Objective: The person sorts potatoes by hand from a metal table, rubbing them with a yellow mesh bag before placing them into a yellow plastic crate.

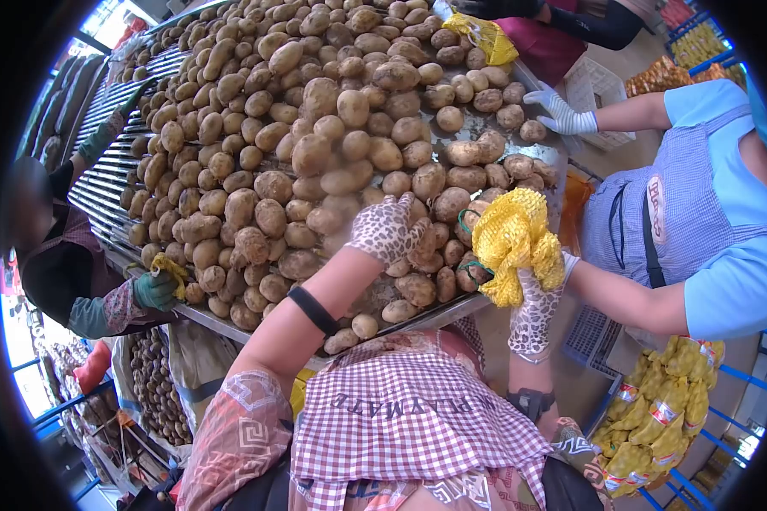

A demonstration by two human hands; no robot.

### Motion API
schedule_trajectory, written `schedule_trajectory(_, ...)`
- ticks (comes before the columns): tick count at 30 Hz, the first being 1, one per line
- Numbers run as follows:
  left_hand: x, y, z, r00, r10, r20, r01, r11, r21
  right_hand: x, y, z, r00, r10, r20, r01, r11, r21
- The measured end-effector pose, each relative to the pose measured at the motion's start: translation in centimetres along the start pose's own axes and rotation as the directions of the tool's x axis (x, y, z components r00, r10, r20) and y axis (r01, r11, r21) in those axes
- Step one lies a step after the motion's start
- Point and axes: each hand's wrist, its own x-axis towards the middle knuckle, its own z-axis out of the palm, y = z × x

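My left hand (387, 228), in a leopard-print glove, lies palm down over the potatoes (273, 217) near the middle of the table; its fingertips touch potatoes, and whether it grips one is unclear. To the right, at the table's edge, my right hand (533, 319) wears a matching glove and is closed on a bunched yellow mesh bag (513, 234) with green drawstring loops. A co-worker's gloved hand is partly hidden right beside my right hand, behind the bag.
The metal table (562, 183) is heaped with potatoes. A person (648, 213) in an apron stands at the right, one striped-gloved hand on the edge. Another person (68, 272) works at the left. Filled yellow bags (656, 417) are stacked lower right, beside a grey crate (590, 341).
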Motion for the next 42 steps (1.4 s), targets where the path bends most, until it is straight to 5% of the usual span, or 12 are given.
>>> schedule_trajectory(2,1.7,-0.6,0.4,0.997,0.034,0.068,-0.038,0.998,0.054,-0.6,-1.4,0.7,0.949,0.142,0.282,-0.138,0.990,-0.036)
schedule_trajectory(4,2.7,-1.8,1.9,0.991,0.113,0.066,-0.119,0.987,0.106,-2.9,-1.8,4.9,0.939,-0.154,-0.306,0.172,0.984,0.034)
schedule_trajectory(7,2.5,-3.0,-0.6,0.941,0.232,0.246,-0.275,0.949,0.153,-3.2,-2.0,4.7,0.912,-0.112,-0.396,0.162,0.982,0.094)
schedule_trajectory(12,1.3,-2.0,-0.3,0.948,0.244,0.205,-0.311,0.849,0.427,-3.2,-0.7,5.0,0.927,-0.162,-0.339,0.190,0.981,0.051)
schedule_trajectory(25,0.4,-1.6,0.7,0.985,0.158,0.066,-0.168,0.968,0.184,-3.0,-0.3,7.3,0.967,-0.104,-0.231,0.133,0.985,0.111)
schedule_trajectory(29,-1.7,-5.2,0.6,0.998,0.055,-0.025,-0.060,0.892,-0.448,-3.5,-1.5,6.3,0.955,-0.037,-0.293,0.096,0.977,0.192)
schedule_trajectory(31,-3.6,-5.7,1.1,0.943,0.136,-0.303,-0.331,0.309,-0.892,-2.9,-0.8,5.5,0.959,-0.017,-0.283,0.078,0.975,0.208)
schedule_trajectory(33,-5.4,-5.5,0.4,0.947,0.145,-0.287,-0.311,0.193,-0.931,-1.7,0.0,5.2,0.965,-0.029,-0.262,0.063,0.991,0.120)
schedule_trajectory(35,-7.1,-4.9,-0.4,0.955,0.097,-0.281,-0.293,0.134,-0.947,0.2,-0.3,5.9,0.965,-0.132,-0.225,0.126,0.991,-0.044)
schedule_trajectory(37,-7.6,-5.2,0.4,0.942,0.116,-0.316,-0.326,0.077,-0.942,1.3,-4.8,9.8,0.864,-0.465,0.195,0.495,0.710,-0.501)
schedule_trajectory(40,-8.3,-4.7,0.3,0.910,0.097,-0.402,-0.404,-0.007,-0.915,1.4,-7.5,16.4,0.713,-0.399,0.576,0.660,0.660,-0.360)
schedule_trajectory(42,-8.6,-4.9,1.1,0.925,0.119,-0.360,-0.372,0.468,-0.802,0.3,-7.5,19.7,0.670,-0.344,0.658,0.683,0.634,-0.364)
